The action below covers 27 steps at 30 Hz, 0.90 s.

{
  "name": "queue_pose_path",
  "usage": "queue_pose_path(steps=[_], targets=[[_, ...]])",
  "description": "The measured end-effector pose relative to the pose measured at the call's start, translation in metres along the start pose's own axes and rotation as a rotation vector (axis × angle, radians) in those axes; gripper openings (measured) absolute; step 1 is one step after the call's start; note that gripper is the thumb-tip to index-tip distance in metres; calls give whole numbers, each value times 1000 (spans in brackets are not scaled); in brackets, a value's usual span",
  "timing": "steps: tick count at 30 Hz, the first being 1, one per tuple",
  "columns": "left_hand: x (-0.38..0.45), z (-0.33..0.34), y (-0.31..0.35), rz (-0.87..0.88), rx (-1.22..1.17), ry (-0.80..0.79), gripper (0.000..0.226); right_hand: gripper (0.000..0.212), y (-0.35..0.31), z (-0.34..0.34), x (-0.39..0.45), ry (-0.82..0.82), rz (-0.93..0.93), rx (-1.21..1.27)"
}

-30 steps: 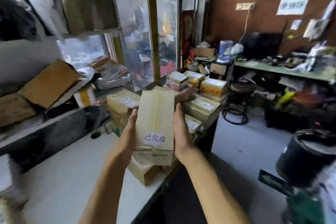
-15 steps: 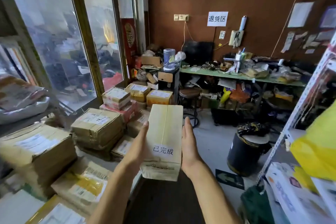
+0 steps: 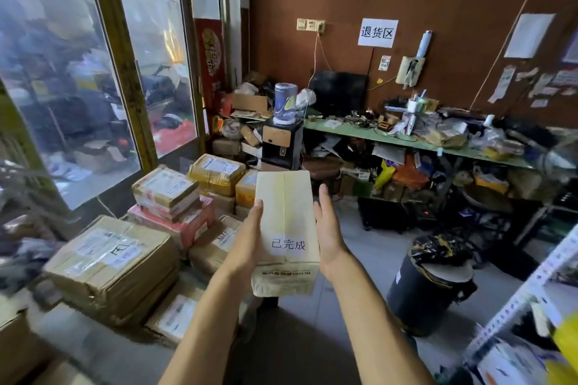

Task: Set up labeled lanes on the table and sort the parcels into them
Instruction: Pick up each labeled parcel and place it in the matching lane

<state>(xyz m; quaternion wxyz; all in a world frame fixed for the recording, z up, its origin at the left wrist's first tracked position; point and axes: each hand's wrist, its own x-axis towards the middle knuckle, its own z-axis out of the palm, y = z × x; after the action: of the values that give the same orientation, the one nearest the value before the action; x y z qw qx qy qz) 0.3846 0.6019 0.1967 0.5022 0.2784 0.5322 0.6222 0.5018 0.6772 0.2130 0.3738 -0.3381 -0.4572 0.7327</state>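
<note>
I carry a tall pale cardboard parcel (image 3: 284, 216) in front of my chest, over the floor past the table's end. It bears a white label with three printed characters (image 3: 287, 244). My left hand (image 3: 248, 241) presses flat against its left side, thumb at the top edge. On the other side, my right hand (image 3: 328, 228) presses with straight fingers. Several taped parcels (image 3: 112, 262) are stacked on the table at left, some with white labels on top.
A black bin with a bag (image 3: 428, 284) stands on the floor to the right. A cluttered green bench (image 3: 406, 141) runs along the brown wall under a paper sign (image 3: 377, 33). A metal shelf rack (image 3: 528, 287) is at far right, windows at left.
My view has swung right, from the table by the window toward the back wall. The parcel stays between both hands, carried along with the turn.
</note>
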Motion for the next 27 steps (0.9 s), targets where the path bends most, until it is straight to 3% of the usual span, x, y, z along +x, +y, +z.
queue_pose_path(steps=[4, 8, 10, 12, 15, 20, 27], targets=[[26, -7, -10, -25, 8, 105, 52, 57, 11, -8, 48, -77, 42, -74], [57, -24, -28, -63, -47, 257, 93, 71, 25, -2, 101, -127, 40, -184], [75, -33, -39, -62, -38, 346, 100, 92, 43, -2, 135, -142, 48, -240], [88, -39, -44, -36, -48, 444, 103, 96, 73, -13, 183, -126, 80, -275], [106, -42, -48, -32, -95, 581, 96, 94, 93, -17, 227, -159, 136, -324], [137, -41, -66, -39, -116, 704, 93, 92, 65, -1, 228, -408, 212, -388], [144, -7, -50, -12, -153, 818, 55, 85, 73, -6, 262, -566, 249, -474]])
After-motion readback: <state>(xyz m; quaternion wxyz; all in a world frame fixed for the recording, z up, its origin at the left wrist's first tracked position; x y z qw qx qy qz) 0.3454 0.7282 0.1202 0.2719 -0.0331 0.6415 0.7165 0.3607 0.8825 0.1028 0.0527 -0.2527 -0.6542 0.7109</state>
